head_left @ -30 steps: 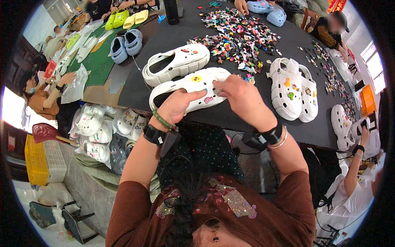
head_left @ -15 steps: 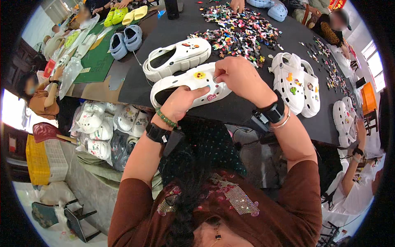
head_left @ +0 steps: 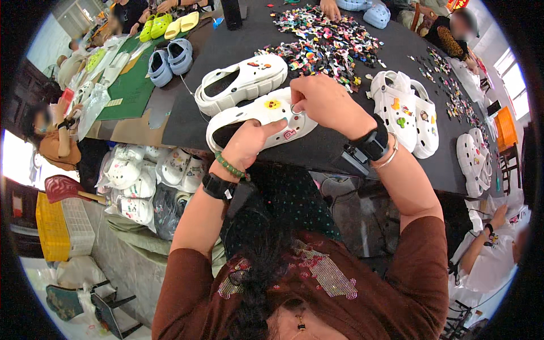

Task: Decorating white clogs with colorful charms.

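Note:
A white clog [head_left: 255, 112] lies on the black table in front of me, its toe pointing right, with a yellow charm and a pink charm on its upper. My left hand [head_left: 243, 143] grips it at the opening, the thumb pressed on the upper and the other fingers mostly hidden. Over the toe, my right hand [head_left: 327, 105] is closed in a pinch against the clog's holes; whatever small piece sits between its fingertips is hidden. Just behind rests the matching white clog [head_left: 246, 85] with charms on its toe. A white clog pair [head_left: 396, 122] with colourful charms stands to the right.
A heap of loose charms [head_left: 334, 48] spreads across the far table, where another person's hand [head_left: 330, 8] reaches in. Blue clogs [head_left: 180, 55] and a green mat [head_left: 127, 85] are left. More white clogs [head_left: 470, 164] sit right. Bagged clogs [head_left: 136, 181] are stacked below the table's left edge.
My hands keep their places on the clog, with the right fingers shifting only slightly at the toe. The whole view has moved a little. At right, a co-worker's arm has lowered.

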Action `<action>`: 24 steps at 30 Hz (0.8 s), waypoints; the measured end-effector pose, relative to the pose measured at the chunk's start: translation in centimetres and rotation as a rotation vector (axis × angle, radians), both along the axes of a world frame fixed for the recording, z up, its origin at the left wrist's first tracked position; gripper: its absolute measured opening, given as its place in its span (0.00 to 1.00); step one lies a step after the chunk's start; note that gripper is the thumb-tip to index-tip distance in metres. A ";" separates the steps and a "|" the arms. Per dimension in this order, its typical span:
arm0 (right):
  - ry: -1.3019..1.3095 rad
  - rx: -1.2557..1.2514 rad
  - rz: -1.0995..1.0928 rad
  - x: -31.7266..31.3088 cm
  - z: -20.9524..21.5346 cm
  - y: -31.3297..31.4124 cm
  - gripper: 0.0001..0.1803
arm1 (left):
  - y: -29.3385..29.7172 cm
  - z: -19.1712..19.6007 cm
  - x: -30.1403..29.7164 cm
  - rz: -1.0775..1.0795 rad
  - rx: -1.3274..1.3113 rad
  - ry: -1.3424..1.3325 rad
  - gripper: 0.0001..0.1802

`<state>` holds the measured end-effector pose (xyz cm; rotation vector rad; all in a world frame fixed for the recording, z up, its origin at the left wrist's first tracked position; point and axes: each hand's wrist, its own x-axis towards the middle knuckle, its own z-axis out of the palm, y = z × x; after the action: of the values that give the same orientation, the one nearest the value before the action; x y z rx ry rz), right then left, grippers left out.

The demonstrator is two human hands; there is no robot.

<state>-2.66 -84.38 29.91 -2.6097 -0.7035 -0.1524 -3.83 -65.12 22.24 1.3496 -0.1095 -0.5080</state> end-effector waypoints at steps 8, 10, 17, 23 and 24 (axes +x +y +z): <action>0.002 -0.077 -0.046 1.5 -0.5 -0.2 0.24 | -0.5 0.3 -0.9 -0.028 -0.031 -0.035 0.25; 0.139 -0.199 -0.066 1.3 0.4 0.4 0.25 | -0.4 0.6 -0.9 -0.021 -0.015 -0.017 0.25; 0.018 0.030 -0.101 1.7 -2.1 -0.5 0.20 | -0.6 1.4 0.4 0.057 0.054 -0.044 0.21; -0.106 0.422 -0.056 -0.2 -5.9 -0.8 0.14 | 1.1 4.0 3.3 -0.124 0.041 0.061 0.17; -0.051 0.446 -0.059 -0.4 -6.4 -0.9 0.15 | 2.0 3.8 3.9 -0.123 0.065 0.097 0.17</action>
<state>-3.08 -85.27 23.47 -2.2053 -0.5362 -0.3519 0.08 -63.14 26.03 1.3843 -0.0974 -0.6852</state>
